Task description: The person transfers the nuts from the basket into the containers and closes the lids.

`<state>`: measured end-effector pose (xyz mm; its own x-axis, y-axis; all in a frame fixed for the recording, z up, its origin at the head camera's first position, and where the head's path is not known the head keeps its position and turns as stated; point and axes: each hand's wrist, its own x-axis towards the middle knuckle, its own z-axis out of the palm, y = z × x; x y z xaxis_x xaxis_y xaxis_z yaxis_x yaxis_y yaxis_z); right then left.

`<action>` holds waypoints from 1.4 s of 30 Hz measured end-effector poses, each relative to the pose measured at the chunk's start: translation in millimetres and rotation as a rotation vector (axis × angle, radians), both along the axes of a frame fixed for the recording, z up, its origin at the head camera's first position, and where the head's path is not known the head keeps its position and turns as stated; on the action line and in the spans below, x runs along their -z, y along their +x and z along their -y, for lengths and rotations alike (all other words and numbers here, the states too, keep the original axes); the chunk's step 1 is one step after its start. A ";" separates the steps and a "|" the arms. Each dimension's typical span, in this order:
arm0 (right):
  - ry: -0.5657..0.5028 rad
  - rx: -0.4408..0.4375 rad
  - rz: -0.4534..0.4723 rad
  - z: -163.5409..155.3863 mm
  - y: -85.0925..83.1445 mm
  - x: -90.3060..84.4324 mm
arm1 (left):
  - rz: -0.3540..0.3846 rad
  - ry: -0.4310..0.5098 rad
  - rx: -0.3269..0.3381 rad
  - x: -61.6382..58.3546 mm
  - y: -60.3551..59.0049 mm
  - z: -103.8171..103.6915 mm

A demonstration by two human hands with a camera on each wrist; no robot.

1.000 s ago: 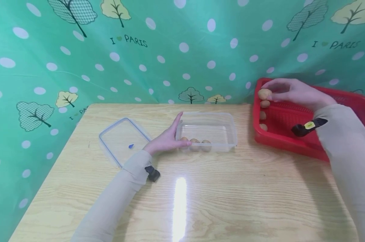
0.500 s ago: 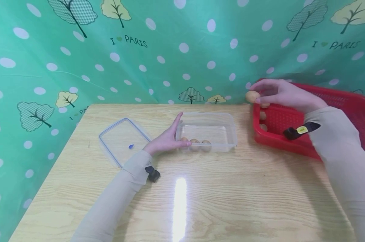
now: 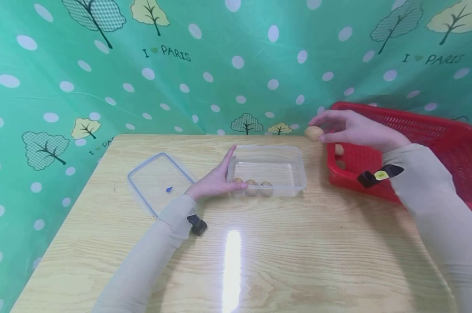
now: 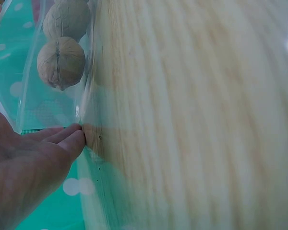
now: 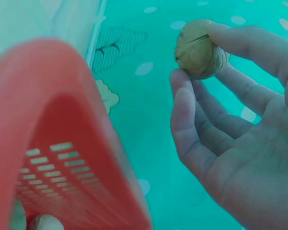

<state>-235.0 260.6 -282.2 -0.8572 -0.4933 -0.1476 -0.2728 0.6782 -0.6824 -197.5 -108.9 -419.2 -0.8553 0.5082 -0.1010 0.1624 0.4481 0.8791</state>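
The tub (image 3: 268, 170) is sitting near the middle of the table (image 3: 259, 252), toward the far edge. Three walnuts (image 3: 252, 187) are lying in a row inside it along its near wall. The lid (image 3: 159, 180) is lying flat on the table left of the tub. The left hand (image 3: 216, 180) is resting between lid and tub, touching the tub's left wall. The basket (image 3: 416, 148) is sitting at the far right corner, with walnuts inside at its left wall. The right hand (image 3: 357, 130) is holding one walnut (image 3: 314, 133) above the table, between basket and tub, just beside the basket's left rim.
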 end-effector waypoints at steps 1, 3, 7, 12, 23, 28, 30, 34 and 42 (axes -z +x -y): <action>-0.001 -0.010 -0.004 2.3 0.6 0.8 | -0.001 0.001 0.001 0.0 0.0 0.0; -0.010 -0.024 0.007 7.2 1.2 2.7 | -0.003 0.002 0.003 -0.1 0.0 0.1; -0.044 -0.062 0.040 17.2 1.3 7.9 | -0.003 -0.003 0.004 -0.5 0.0 0.4; -0.094 -0.114 0.060 28.4 1.2 16.0 | -0.005 -0.004 0.011 -2.7 0.5 0.5; -0.143 -0.202 0.073 51.2 1.9 38.0 | 0.024 0.003 0.007 -7.1 2.1 0.0; -0.187 -0.253 0.092 61.8 0.0 50.6 | 0.022 -0.006 0.014 -9.1 2.8 -0.8; -0.196 -0.271 0.087 66.2 -1.7 56.1 | 0.022 -0.010 0.018 -9.9 2.6 -1.3; -0.215 -0.303 0.077 77.2 -3.4 65.8 | 0.032 -0.011 0.020 -10.6 1.5 -1.7; -0.236 -0.347 0.114 100.7 -0.2 77.5 | 0.078 0.011 0.031 -31.9 10.0 -4.8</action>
<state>-235.2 159.9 -359.6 -0.6195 -0.7808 -0.0803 -0.3713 0.3816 -0.8465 -187.5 -104.1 -387.3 -0.8286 0.5361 -0.1611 0.1070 0.4341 0.8945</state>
